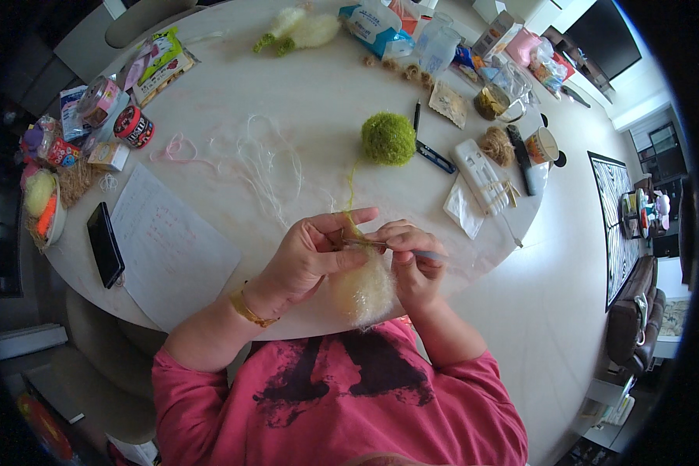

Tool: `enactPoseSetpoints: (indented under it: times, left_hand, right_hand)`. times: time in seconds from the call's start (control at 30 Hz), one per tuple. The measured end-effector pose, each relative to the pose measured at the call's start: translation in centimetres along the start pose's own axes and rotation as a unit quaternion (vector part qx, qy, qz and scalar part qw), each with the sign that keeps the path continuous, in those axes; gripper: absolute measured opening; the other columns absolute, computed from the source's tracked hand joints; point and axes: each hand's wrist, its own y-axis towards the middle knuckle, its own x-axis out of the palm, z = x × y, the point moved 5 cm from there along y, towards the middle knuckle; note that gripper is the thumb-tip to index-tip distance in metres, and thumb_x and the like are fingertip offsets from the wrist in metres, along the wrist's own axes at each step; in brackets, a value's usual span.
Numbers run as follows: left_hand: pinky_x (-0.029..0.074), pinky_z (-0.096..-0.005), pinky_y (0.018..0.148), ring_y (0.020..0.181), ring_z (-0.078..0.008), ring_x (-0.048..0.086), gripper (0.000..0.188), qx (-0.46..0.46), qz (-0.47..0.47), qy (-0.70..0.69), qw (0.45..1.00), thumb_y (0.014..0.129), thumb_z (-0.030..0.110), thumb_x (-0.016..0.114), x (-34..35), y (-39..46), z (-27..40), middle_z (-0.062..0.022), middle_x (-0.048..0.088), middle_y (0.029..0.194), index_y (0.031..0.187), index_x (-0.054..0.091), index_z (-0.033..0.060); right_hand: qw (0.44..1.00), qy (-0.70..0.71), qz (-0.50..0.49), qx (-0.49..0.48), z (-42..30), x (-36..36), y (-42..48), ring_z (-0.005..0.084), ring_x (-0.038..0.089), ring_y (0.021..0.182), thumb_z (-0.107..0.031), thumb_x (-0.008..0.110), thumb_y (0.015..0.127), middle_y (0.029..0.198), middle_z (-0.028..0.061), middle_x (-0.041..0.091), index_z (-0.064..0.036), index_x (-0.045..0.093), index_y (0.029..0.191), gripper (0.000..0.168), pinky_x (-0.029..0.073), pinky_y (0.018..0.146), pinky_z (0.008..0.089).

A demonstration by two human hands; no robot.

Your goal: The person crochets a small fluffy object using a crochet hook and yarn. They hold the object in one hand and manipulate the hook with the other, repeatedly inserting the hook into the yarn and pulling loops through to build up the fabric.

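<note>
My left hand [311,247] pinches the top of a fluffy cream crocheted piece [364,291] between thumb and fingers. Over its raised index finger runs a strand of green yarn [350,189], which leads back to a fuzzy green ball of yarn [388,138] on the table. In my right hand [413,256] is a crochet hook [428,254] with a greyish handle, its metal tip at the green stitches on the piece's upper edge. The fingers hide part of those stitches. The cream piece hangs below both hands, close to the table's front edge.
Written paper [172,244] and a black phone [105,244] lie left on the round table [314,87]. Right of the green ball are a utility knife [436,157], a pen [417,119] and a white power strip [480,177]. A glass cup [501,102] stands farther right. Two cream-and-green fluffy pieces [311,30] lie at the back.
</note>
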Motion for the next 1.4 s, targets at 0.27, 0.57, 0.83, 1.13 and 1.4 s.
enactPoseSetpoints:
  times: [0.27,0.57,0.83,1.13,1.4]
  left_hand:
    - [0.046,-0.0280,0.096,0.102,-0.0143,0.063,0.062,-0.010,-0.033,-0.023,0.999,0.082,0.002,0.068,0.4,0.1,0.3,-0.0108,0.067,0.112,0.139,0.043,-0.0016]
    - [0.049,-0.0231,0.084,0.088,-0.0070,0.062,0.062,-0.084,-0.118,-0.076,0.987,0.083,0.000,0.065,1.3,-0.1,0.9,-0.0025,0.066,0.099,0.139,0.040,-0.0048]
    - [0.046,-0.0194,0.079,0.082,-0.0029,0.058,0.049,-0.048,-0.076,0.152,0.984,0.082,-0.002,0.066,0.5,-0.1,1.7,0.0008,0.065,0.089,0.130,0.055,-0.0002]
    - [0.046,-0.0165,0.074,0.082,-0.0024,0.058,0.075,0.068,0.018,0.155,0.985,0.077,-0.004,0.071,0.5,-0.3,2.8,0.0006,0.065,0.091,0.143,0.035,-0.0021]
    - [0.044,-0.0162,0.075,0.083,-0.0015,0.056,0.079,0.097,0.046,0.159,0.981,0.080,-0.002,0.073,0.4,-0.7,2.1,0.0018,0.064,0.090,0.147,0.031,0.0021]
  right_hand:
    - [0.993,0.087,0.010,0.076,0.8,0.0,-0.4,0.0287,0.064,0.089,-0.020,0.050,0.099,0.095,0.0185,0.065,-0.002,0.053,0.104,0.019,0.051,0.072,0.0358]
    - [0.967,0.204,0.038,0.146,0.6,0.0,0.1,0.0305,0.067,0.069,-0.025,0.034,0.104,0.088,0.0253,0.063,-0.002,0.043,0.105,0.026,0.056,0.060,0.0322]
    - [0.910,0.288,0.095,0.284,1.1,-1.1,0.0,0.0194,0.059,0.053,-0.025,0.032,0.105,0.081,0.0218,0.065,-0.005,0.045,0.104,0.024,0.052,0.054,0.0276]
    - [0.881,0.305,0.121,0.340,2.5,0.3,-1.0,0.0207,0.064,0.078,-0.025,0.040,0.103,0.089,0.0192,0.066,-0.007,0.048,0.107,0.020,0.050,0.075,0.0277]
    - [0.946,-0.306,-0.045,-0.094,-2.6,1.6,0.6,0.0215,0.063,0.080,-0.010,0.068,0.079,0.100,0.0126,0.066,-0.007,0.071,0.090,0.012,0.051,0.065,0.0301]
